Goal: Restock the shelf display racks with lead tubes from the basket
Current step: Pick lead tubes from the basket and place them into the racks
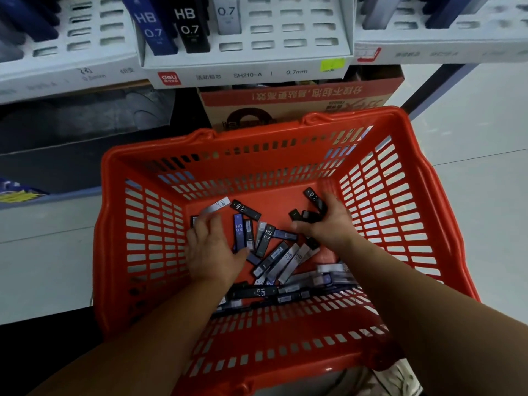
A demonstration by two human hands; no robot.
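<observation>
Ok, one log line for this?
stage: picking | left hand: among loose tubes | right hand: grips black tubes | rack: empty slots

Single view: head cam, wide-angle, worn above the person's forearms. Faces fwd and steeply down, almost straight into the red basket (257, 134), which fills centre and lower frame at close range. Both arms enter from the bottom edge; left hand (213, 252) and right hand (328, 224) sit approx mid-frame. Near enough that print on the lead tubes (268, 238) reads, e.g. HB 0.7. Top strip catches the display racks (285, 44) from the front and above, with a cardboard box (300, 104) below them. Floor (485, 124) shows at both sides. Straight lines bow toward the frame edges.
</observation>
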